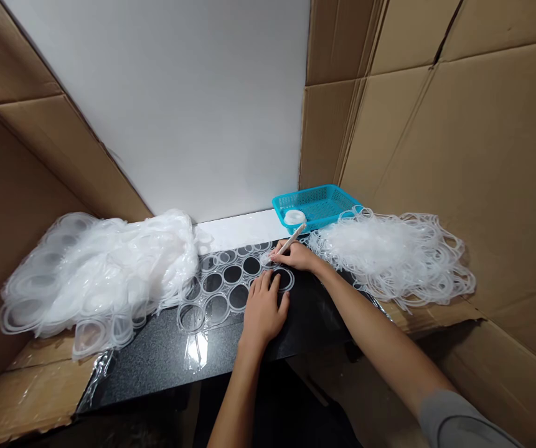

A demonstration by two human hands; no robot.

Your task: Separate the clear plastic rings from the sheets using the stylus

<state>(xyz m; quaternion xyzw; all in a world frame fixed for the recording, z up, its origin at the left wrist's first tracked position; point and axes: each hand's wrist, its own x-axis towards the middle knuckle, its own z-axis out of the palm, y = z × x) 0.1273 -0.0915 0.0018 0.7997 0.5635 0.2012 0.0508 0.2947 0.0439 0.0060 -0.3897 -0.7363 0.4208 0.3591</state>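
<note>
A clear sheet of joined rings [216, 309] lies on the black table [155, 354], with dark round openings in it. My left hand [264, 308] rests palm down on the sheet's right part, fingers spread. Just beyond it, my right hand [296, 256] grips a white pen-like tool [294, 237], whose top leans up and to the right. The tool's lower end is near a small ring at the sheet's upper right edge; the exact contact is hidden by my fingers.
A large heap of translucent ring sheets [109, 267] lies at left. At right is a pile of thin clear rings [389, 255]. Behind, a turquoise basket [328, 219] holds a stack of white rings [294, 217]. Cardboard walls [473, 155] stand around the table.
</note>
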